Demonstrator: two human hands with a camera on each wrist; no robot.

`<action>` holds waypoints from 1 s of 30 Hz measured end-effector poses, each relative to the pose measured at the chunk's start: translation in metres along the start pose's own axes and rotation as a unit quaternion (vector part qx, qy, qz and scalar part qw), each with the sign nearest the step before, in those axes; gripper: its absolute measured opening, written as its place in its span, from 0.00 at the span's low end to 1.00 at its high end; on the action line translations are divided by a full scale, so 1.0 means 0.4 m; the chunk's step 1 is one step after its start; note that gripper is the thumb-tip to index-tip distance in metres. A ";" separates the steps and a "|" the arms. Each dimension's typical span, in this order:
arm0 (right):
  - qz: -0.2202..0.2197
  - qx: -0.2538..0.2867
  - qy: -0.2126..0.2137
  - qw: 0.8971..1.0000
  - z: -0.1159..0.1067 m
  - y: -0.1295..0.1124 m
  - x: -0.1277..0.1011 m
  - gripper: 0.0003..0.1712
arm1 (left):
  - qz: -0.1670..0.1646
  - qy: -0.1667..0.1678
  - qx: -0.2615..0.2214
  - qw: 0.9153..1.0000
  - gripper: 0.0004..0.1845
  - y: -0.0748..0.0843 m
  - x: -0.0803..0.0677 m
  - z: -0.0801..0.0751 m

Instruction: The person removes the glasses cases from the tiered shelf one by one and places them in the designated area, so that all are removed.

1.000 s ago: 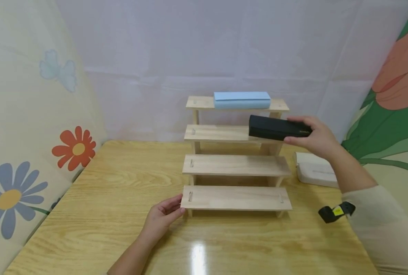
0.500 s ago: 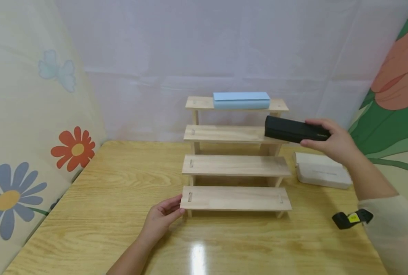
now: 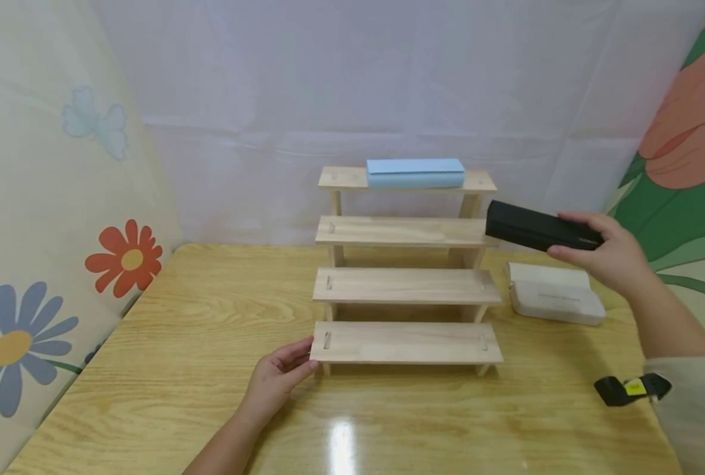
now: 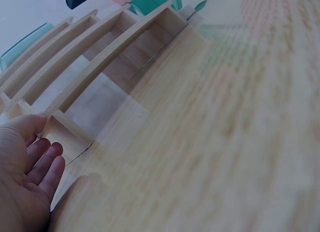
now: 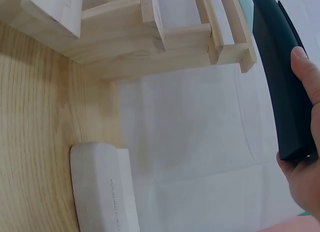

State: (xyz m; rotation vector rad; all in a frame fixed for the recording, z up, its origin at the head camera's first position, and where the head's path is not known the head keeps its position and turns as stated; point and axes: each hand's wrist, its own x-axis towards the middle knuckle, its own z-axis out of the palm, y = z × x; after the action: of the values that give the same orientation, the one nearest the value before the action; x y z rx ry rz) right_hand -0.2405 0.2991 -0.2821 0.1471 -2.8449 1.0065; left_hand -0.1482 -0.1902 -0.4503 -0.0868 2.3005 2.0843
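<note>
Two hands busy here: right hand (image 3: pixel 610 254) is raised off to the right of the wooden tiered shelf (image 3: pixel 405 285), fingers curled round one end of a black case (image 3: pixel 539 227) hanging in the air above a white case (image 3: pixel 554 295). Left hand (image 3: pixel 277 379) lies relaxed on the table (image 3: pixel 168 369), fingertips touching the bottom step's left corner.

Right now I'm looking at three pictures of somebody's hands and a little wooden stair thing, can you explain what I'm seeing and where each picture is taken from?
A person works with bare hands, wearing three cameras. The wide picture comes from the head, the other two from each wrist. On the table stands a wooden stepped shelf with a blue case on its top step. A white case lies on the table to the shelf's right. The right hand holds a black case in the air beside the shelf. The left hand rests with its fingers at the bottom step's corner.
</note>
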 end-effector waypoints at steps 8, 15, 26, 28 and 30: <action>0.012 0.004 0.013 1.000 -0.010 0.035 -0.022 0.48 | 0.001 0.000 0.011 1.000 0.25 0.007 -0.002 0.001; 0.018 -0.006 0.027 0.999 -0.018 0.071 -0.049 0.47 | -0.005 0.008 0.010 1.000 0.24 0.008 0.000 0.004; 0.042 -0.032 0.049 0.997 -0.003 0.121 -0.079 0.48 | 0.004 0.007 0.011 1.000 0.24 0.009 -0.002 0.003; 0.043 -0.039 0.048 0.997 0.000 0.129 -0.083 0.49 | 0.004 0.008 0.013 1.000 0.24 0.008 -0.001 0.003; 0.045 -0.045 0.045 0.997 0.002 0.138 -0.086 0.49 | 0.001 0.010 0.013 1.000 0.24 0.006 0.000 0.004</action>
State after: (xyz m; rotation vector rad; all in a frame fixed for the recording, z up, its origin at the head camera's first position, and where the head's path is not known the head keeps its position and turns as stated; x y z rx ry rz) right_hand -0.2136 0.3429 -0.3220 -0.0356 -2.8292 0.8757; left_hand -0.1484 -0.1886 -0.4480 -0.1055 2.3382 2.0632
